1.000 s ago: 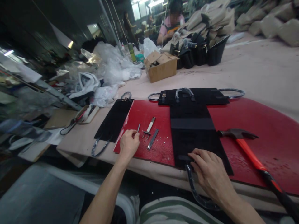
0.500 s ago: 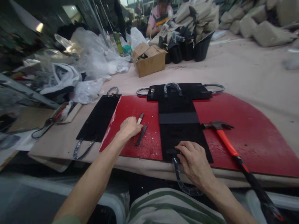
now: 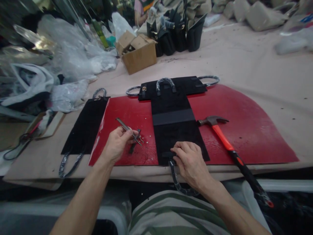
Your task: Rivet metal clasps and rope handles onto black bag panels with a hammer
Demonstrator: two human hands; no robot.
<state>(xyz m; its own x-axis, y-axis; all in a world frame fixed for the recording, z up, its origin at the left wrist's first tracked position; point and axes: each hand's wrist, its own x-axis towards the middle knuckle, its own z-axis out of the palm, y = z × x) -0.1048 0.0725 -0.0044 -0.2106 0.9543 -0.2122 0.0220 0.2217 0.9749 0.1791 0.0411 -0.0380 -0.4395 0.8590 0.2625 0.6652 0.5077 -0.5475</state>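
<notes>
My left hand (image 3: 114,142) is closed around a slim metal punch (image 3: 121,123) with two prongs at its lower right end, held above the red board (image 3: 127,107). Beneath it, partly hidden, a dark flat metal tool (image 3: 132,149) lies on the board beside several tiny pale bits. My right hand (image 3: 189,160) pinches the end of a plastic-wrapped bag handle (image 3: 174,178) at the near edge of a black bag panel (image 3: 171,137). That handle's loop hangs over the table edge. Fingers hide part of the join.
A claw hammer (image 3: 221,133) with an orange and black grip lies at right, its end past the table edge. Another black panel (image 3: 81,127) with handles lies left. Farther back are a cardboard box (image 3: 140,60), black bags (image 3: 195,36), plastic wrapping (image 3: 78,52) and a person (image 3: 140,14).
My left hand has picked up the metal punch from the board and tilted it. My right hand stays at the handle end. The whole view has shifted.
</notes>
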